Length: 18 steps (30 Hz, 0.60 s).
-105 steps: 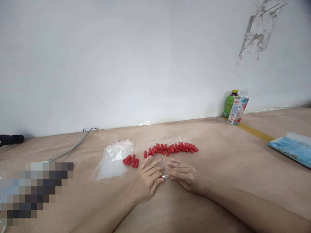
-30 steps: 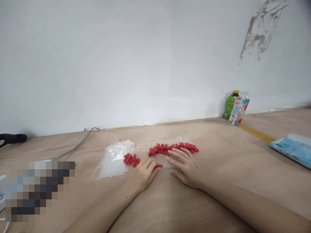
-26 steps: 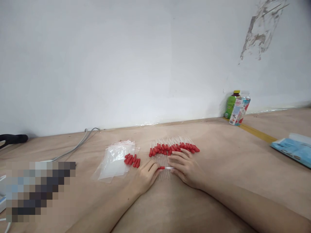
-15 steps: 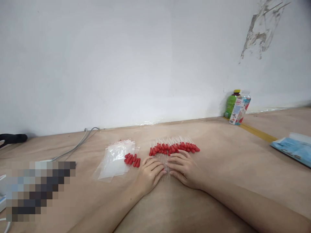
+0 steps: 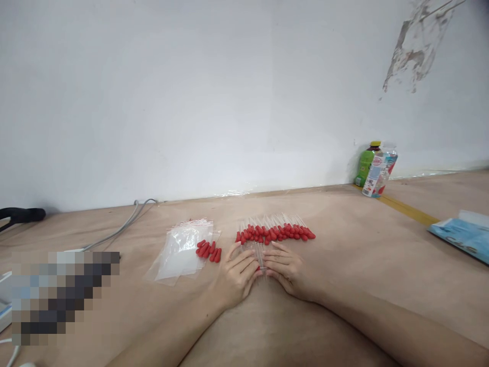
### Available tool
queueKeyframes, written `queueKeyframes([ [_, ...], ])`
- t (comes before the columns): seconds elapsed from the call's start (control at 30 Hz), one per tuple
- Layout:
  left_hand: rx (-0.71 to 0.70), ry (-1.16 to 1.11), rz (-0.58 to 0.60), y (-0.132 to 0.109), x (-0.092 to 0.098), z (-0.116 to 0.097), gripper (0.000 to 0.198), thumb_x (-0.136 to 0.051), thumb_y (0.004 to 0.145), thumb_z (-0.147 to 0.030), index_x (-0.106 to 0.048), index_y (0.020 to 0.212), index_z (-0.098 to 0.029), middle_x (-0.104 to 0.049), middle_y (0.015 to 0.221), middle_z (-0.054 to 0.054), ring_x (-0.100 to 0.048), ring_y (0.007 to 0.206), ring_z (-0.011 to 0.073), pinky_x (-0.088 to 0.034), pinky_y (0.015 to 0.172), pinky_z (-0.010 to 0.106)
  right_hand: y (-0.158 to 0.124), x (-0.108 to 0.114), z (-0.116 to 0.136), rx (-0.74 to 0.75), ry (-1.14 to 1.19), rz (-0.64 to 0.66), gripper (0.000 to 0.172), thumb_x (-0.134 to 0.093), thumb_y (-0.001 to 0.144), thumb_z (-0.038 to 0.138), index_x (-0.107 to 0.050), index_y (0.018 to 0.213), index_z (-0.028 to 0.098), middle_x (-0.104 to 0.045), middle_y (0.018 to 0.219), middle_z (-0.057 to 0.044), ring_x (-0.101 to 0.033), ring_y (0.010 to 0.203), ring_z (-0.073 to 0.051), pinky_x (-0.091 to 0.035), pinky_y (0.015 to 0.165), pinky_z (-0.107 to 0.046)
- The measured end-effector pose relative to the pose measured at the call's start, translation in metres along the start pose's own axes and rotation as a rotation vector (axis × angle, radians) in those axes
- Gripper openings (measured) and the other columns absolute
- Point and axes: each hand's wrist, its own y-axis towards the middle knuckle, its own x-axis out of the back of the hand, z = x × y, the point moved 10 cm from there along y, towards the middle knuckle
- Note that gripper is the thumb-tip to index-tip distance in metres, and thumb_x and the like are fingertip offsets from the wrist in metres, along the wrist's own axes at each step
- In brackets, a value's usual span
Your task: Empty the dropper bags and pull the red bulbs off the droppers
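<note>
My left hand [image 5: 240, 272] has its fingers bent and thumb drawn in, with a bit of a red rubber bulb [image 5: 257, 268] showing at the fingertips. Facing it, my right hand [image 5: 288, 267] pinches what looks like a thin glass dropper tube [image 5: 262, 268] that meets the bulb; the fingers cover most of it. Loose clear glass tubes [image 5: 259, 251] lie on the table between and under both hands. Just beyond them is a row of droppers [image 5: 273, 233], red bulbs toward me and glass stems pointing away. Several loose red bulbs [image 5: 208, 250] rest left of my left hand.
Clear zip bags [image 5: 179, 252] lie partly under the loose bulbs. Two bottles [image 5: 376, 171] stand against the wall at the back right, near a yellow tape strip [image 5: 407, 208]. A blue packet [image 5: 460, 233] is at far right. Grey cables [image 5: 126, 228] and a blurred-out object [image 5: 63, 295] are at left.
Both hands have drawn slightly closer together at the fingertips, and the left thumb has shifted right. The view has shifted a little; the droppers, bulbs and bags stay in place.
</note>
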Motion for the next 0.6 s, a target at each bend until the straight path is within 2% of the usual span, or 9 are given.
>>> queueKeyframes([
  [0.23, 0.011, -0.014, 0.019, -0.001, 0.002, 0.001, 0.012, -0.048, 0.084, -0.015, -0.058, 0.089, -0.018, -0.069, 0.082, 0.003, -0.060, 0.096, 0.0186, -0.029, 0.099, 0.045, -0.007, 0.001, 0.002, 0.041, 0.022, 0.000, 0.021, -0.047, 0.083, 0.013, -0.059, 0.100, 0.017, -0.066, 0.098, -0.006, -0.055, 0.103, -0.015, -0.034, 0.101, -0.041],
  [0.33, 0.018, -0.022, 0.012, -0.005, 0.006, 0.005, 0.010, -0.050, 0.083, -0.015, -0.058, 0.088, -0.017, -0.069, 0.083, 0.002, -0.060, 0.096, 0.0186, -0.032, 0.097, 0.043, -0.011, 0.008, -0.001, 0.069, 0.034, -0.039, 0.023, -0.047, 0.083, 0.011, -0.057, 0.103, 0.018, -0.065, 0.100, -0.005, -0.054, 0.104, -0.016, -0.034, 0.101, -0.042],
  [0.4, 0.072, -0.001, -0.003, -0.007, 0.013, 0.016, 0.010, -0.050, 0.084, -0.015, -0.059, 0.088, -0.018, -0.068, 0.085, 0.002, -0.059, 0.093, 0.0189, -0.037, 0.091, 0.041, -0.014, 0.019, -0.012, 0.031, 0.010, -0.090, 0.023, -0.047, 0.084, 0.013, -0.058, 0.103, 0.019, -0.065, 0.098, -0.005, -0.055, 0.101, -0.017, -0.037, 0.096, -0.042],
  [0.5, 0.191, 0.031, -0.039, -0.009, 0.028, 0.044, 0.010, -0.050, 0.084, -0.021, -0.060, 0.086, -0.020, -0.066, 0.084, 0.003, -0.059, 0.082, 0.0174, -0.044, 0.077, 0.034, -0.018, 0.027, -0.036, -0.118, -0.093, -0.099, 0.020, -0.049, 0.085, 0.021, -0.061, 0.101, 0.021, -0.065, 0.078, -0.004, -0.058, 0.079, -0.016, -0.043, 0.077, -0.036],
  [0.6, 0.351, 0.031, -0.037, -0.010, 0.043, 0.082, 0.017, -0.045, 0.086, -0.026, -0.061, 0.089, -0.020, -0.061, 0.083, 0.005, -0.056, 0.074, 0.0152, -0.045, 0.066, 0.028, -0.020, 0.026, -0.048, -0.222, -0.199, -0.044, 0.022, -0.047, 0.086, 0.026, -0.063, 0.100, 0.021, -0.061, 0.066, -0.002, -0.053, 0.063, -0.013, -0.038, 0.066, -0.030],
])
